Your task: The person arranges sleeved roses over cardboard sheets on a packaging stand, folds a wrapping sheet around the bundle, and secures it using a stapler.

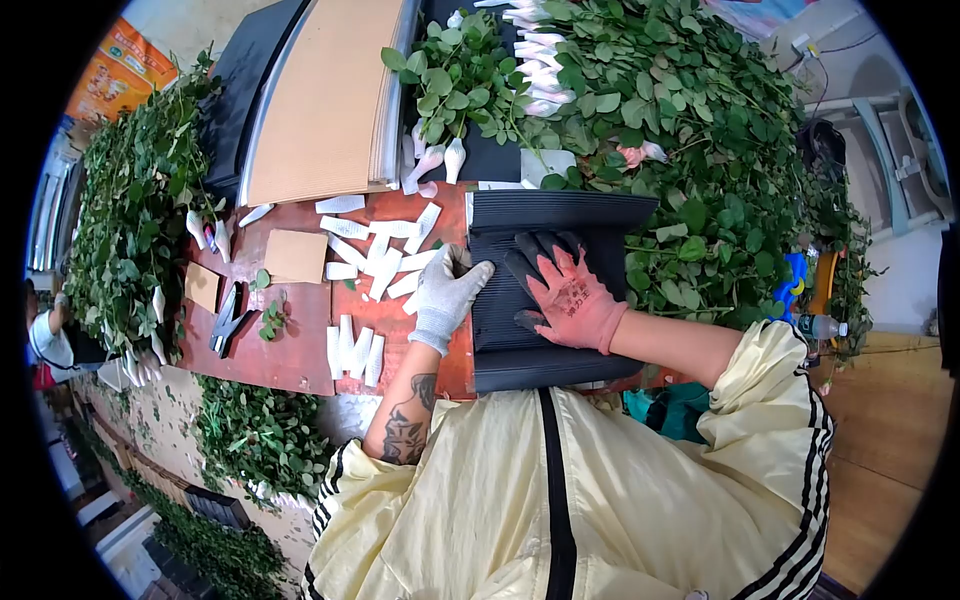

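Observation:
A black corrugated sheet [560, 365] lies before me, its near and far edges folded up. My right hand [572, 300], in a pink and black glove, rests on it palm down with the fingers spread. At the sheet's left edge is my left hand [450, 292] in a pale grey glove, its fingers curled and the thumb on the sheet; its fingertips are partly hidden. Left of that hand, white mesh sleeves [382, 272] are scattered on the red table [290, 350], with several more [354, 352] lined up nearer me.
Leafy rose stems [680, 170] are heaped at the right, many buds in white sleeves; another heap [130, 220] is at the left. Cardboard sheets [325, 100] stand at the back. A black stapler-like tool [230, 318] and small cardboard pieces [296, 257] lie left.

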Demonstrator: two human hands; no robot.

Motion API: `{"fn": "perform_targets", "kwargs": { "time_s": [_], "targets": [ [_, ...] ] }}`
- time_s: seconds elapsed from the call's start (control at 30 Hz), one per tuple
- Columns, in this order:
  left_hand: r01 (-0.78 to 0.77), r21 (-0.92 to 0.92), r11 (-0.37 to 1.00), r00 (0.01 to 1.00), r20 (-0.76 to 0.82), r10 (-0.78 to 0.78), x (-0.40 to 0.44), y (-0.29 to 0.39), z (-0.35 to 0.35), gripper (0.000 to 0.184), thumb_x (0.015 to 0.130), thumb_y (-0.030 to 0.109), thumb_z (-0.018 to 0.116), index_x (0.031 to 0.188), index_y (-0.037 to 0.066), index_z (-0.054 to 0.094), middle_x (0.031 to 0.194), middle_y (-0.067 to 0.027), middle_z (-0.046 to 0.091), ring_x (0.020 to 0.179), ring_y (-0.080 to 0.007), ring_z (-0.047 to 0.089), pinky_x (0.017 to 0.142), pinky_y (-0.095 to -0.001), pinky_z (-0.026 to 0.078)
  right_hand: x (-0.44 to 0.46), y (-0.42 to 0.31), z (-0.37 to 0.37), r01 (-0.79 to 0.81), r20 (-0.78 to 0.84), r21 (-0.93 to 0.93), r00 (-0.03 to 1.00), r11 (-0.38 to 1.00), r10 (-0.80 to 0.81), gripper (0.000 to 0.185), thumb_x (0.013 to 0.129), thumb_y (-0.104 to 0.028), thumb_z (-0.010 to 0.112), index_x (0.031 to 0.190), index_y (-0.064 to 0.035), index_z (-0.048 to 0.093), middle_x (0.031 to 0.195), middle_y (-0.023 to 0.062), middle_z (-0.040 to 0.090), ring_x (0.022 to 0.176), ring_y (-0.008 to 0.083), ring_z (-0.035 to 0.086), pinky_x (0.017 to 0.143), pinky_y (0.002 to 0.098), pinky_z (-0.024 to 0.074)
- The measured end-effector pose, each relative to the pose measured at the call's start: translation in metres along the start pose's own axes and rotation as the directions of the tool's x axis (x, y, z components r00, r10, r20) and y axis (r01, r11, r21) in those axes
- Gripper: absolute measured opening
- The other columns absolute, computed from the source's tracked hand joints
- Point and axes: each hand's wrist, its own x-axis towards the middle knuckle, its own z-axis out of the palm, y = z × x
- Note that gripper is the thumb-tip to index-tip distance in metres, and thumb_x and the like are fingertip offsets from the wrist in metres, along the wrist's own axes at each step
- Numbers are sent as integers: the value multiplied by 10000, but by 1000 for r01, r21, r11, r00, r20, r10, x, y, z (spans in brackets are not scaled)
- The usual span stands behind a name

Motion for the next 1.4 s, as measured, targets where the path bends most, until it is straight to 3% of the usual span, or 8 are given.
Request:
{"fn": "perform_targets", "kwargs": {
  "time_s": [0.43,0.47,0.6,0.7,0.83,1.1,1.23,1.4],
  "targets": [
    [-167,-55,984,984,51,170,-11,10,-14,271,813,182,710,709,57,493,616,29,465,573,-48,387,504,-221,347,-33,9,-16,40,-165,183,986,982,-9,756,806,-493,572,1362,-21,374,1432,237,298,1358,423,191,1101,517,165],
    [-136,-108,985,983,107,148,-25,18,-18,266,801,181,718,714,56,500,632,25,474,601,-60,410,525,-231,360,-52,11,-10,202,-401,567,915,799,53,743,765,-476,619,1318,-22,421,1403,232,325,1323,428,251,1072,532,219],
    [-497,91,863,864,141,483,-98,85,-37,216,722,173,742,700,48,567,758,-38,532,761,-188,507,676,-336,409,-126,17,-76,245,-843,235,533,941,72,715,648,-393,726,1222,-29,505,1310,225,405,1215,434,377,1012,528,310],
    [-821,26,570,478,578,662,-119,107,-56,220,720,190,745,843,26,666,811,-87,574,801,-268,571,718,-378,450,-157,16,-94,141,-711,152,704,978,9,601,674,-352,699,1169,-53,533,1282,175,442,1222,376,395,991,516,328],
    [-570,-133,811,583,629,514,-106,90,-71,213,776,176,672,921,21,677,1015,-140,643,897,-293,614,789,-411,475,-167,-1,-73,403,-328,187,885,896,-330,486,716,-323,625,1135,-93,533,1210,129,460,1183,310,415,966,447,340],
    [-840,534,-93,459,792,401,-19,83,-12,448,770,122,555,1217,152,544,1332,9,490,1207,-205,457,892,-375,423,-159,-3,-72,467,-342,301,867,831,-363,308,777,-279,507,1061,-163,536,1066,44,493,1085,192,461,904,321,366],
    [-838,532,-117,455,802,387,-17,81,-21,441,774,151,553,1213,193,552,1317,17,501,1193,-208,467,881,-406,428,-153,0,-103,99,-467,-17,879,995,-95,281,717,-305,561,961,-169,538,907,13,491,869,167,493,801,304,379],
    [-844,532,-69,449,771,452,-10,69,-14,392,771,157,550,1161,185,587,1305,16,511,1209,-216,456,898,-407,419,-160,-9,-85,279,-226,-39,933,960,-280,179,808,-287,484,934,-172,539,852,0,519,864,134,513,859,321,374]
  ]
}}
